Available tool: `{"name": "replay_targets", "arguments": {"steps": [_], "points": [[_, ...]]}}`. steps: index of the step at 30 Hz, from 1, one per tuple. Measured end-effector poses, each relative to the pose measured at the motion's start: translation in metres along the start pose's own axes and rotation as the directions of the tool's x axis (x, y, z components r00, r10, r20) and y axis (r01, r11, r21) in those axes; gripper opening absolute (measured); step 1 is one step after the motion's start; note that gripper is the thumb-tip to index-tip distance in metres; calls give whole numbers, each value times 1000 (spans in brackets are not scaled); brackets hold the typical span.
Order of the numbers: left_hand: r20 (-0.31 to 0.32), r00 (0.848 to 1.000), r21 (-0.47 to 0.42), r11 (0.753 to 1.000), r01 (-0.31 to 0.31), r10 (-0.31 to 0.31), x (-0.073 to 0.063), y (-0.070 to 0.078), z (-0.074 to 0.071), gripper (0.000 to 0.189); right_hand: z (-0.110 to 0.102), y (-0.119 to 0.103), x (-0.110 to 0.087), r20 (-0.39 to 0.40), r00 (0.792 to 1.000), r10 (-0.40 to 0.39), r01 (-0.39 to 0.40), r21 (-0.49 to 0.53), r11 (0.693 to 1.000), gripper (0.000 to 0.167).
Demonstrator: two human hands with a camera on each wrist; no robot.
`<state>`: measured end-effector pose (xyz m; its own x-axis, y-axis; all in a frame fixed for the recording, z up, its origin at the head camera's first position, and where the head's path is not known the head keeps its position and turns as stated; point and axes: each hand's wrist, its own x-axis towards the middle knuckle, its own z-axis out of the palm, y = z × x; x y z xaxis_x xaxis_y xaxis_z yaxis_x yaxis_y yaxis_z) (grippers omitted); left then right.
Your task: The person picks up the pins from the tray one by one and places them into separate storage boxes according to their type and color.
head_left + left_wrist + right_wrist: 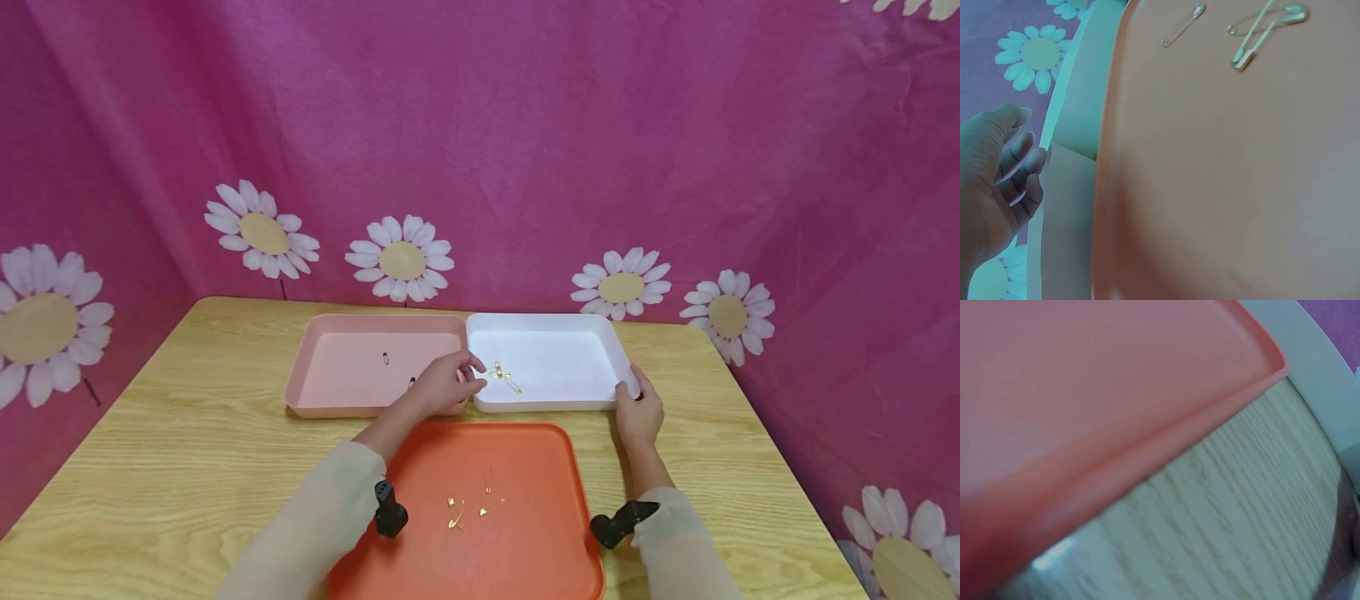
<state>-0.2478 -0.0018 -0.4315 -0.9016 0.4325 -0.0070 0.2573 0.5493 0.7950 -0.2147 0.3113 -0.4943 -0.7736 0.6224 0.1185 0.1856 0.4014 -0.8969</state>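
Note:
My left hand [444, 382] reaches over the side where the pink tray [341, 411] meets the white tray [555, 405]. Its fingers are loosely bent; the left wrist view shows nothing between them. Right beside those fingertips, several gold safety pins [513, 385] lie in the white tray. My right hand [641, 417] grips the white tray's front right corner, thumb at the rim. A small black thing [639, 397] shows by its fingers; I cannot tell what it is. A dark safety pin [386, 358] lies in the pink tray, another partly behind my left hand.
An orange tray [525, 567] lies in front on the wooden table [180, 467], with several gold safety pins [455, 522] on it. A pink curtain [510, 167] with daisies hangs behind the table. Both forearms extend over the orange tray's sides.

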Motion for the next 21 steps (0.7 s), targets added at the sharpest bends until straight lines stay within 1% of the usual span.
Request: {"name": "replay_targets", "arguments": {"steps": [4, 10, 13, 17, 21], "points": [[28, 1000, -22, 1000, -5, 5, -5, -2, 1, 26, 0, 1, -1, -4, 1000, -6, 6, -5, 1000, 47], [53, 995, -41, 996, -81, 83, -14, -3, 2, 25, 0, 2, 0, -5, 1000, -12, 12, 1, 1000, 46], [59, 993, -33, 994, -103, 105, -19, -3, 2, 24, 0, 1, 0, -4, 1000, -9, 9, 8, 1000, 46], [74, 988, -7, 991, -135, 135, -28, -2, 2, 21, 0, 0, 0, -6, 1000, -4, 4, 19, 1000, 46], [123, 981, -15, 989, -149, 150, -41, -1, 2, 19, 0, -1, 0, -10, 1000, -11, 11, 16, 1000, 46]]}}
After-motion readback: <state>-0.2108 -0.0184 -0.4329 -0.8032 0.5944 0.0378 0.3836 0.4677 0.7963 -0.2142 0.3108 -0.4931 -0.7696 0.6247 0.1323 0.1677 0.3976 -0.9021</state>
